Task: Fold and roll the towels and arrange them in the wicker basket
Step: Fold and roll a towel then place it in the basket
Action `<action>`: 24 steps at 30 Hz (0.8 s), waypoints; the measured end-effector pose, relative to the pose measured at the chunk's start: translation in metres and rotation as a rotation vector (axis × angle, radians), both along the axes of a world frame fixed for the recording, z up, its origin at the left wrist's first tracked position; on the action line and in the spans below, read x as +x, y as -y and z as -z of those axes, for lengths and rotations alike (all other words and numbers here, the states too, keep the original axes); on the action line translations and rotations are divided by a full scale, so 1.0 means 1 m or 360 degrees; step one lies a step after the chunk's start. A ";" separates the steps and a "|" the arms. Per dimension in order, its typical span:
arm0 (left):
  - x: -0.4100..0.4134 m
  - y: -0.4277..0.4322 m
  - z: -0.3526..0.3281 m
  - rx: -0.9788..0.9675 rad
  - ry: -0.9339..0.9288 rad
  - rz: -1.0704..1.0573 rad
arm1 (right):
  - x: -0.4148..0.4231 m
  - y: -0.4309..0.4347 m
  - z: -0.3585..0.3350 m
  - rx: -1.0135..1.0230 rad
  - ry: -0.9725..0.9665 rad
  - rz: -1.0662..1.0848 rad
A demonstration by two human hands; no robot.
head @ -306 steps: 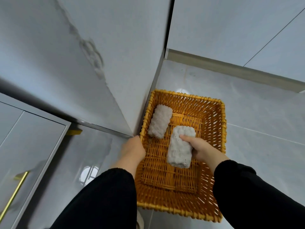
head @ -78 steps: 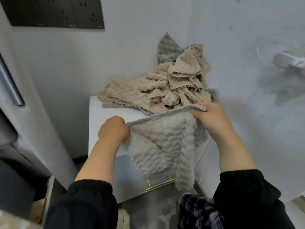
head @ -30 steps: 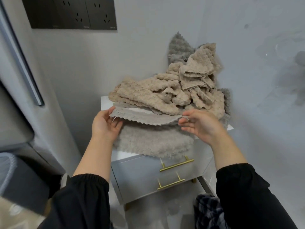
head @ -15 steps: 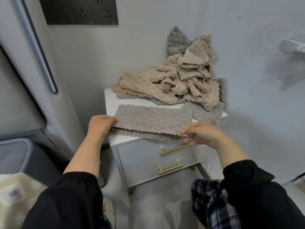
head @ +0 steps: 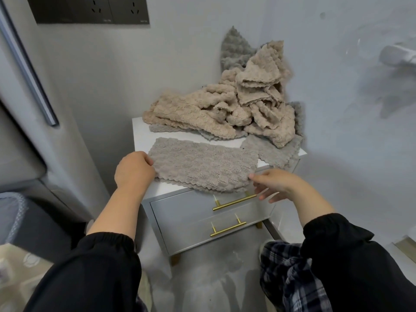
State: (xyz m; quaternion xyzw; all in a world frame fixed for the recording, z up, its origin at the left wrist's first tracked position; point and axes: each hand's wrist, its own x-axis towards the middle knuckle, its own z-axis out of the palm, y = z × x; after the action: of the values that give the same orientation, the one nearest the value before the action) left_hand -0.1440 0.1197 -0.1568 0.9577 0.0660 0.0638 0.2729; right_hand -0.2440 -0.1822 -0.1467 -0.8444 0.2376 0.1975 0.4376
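Head-worn camera, facing forward-down, apparently close

The folded towel (head: 202,170) was grey-taupe with a wavy ribbed pattern. The heaped towels (head: 220,109) were beige, with darker grey ones among them. The counter (head: 141,136) had a white top, silver-grey drawers (head: 186,212) and gold handles (head: 234,202); the sleeves (head: 90,266) were black and the trousers (head: 286,278) navy-and-white plaid.
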 end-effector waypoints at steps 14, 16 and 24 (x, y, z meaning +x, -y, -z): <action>0.005 0.021 0.005 -0.0254 0.0204 0.0046 | 0.034 -0.020 -0.005 0.0000 0.1256 0.0571; 0.005 0.023 0.005 -0.0387 0.0225 0.0068 | 0.034 -0.017 -0.005 -0.0163 0.1300 0.0644; 0.013 0.016 0.003 -0.0453 0.0221 0.0015 | 0.024 0.001 -0.017 0.0586 0.0705 0.0672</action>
State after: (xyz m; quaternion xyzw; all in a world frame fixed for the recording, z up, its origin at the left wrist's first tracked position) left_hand -0.1308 0.1035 -0.1596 0.9029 0.0507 0.1186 0.4101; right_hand -0.2203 -0.1836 -0.1299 -0.7061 0.2666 -0.0456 0.6544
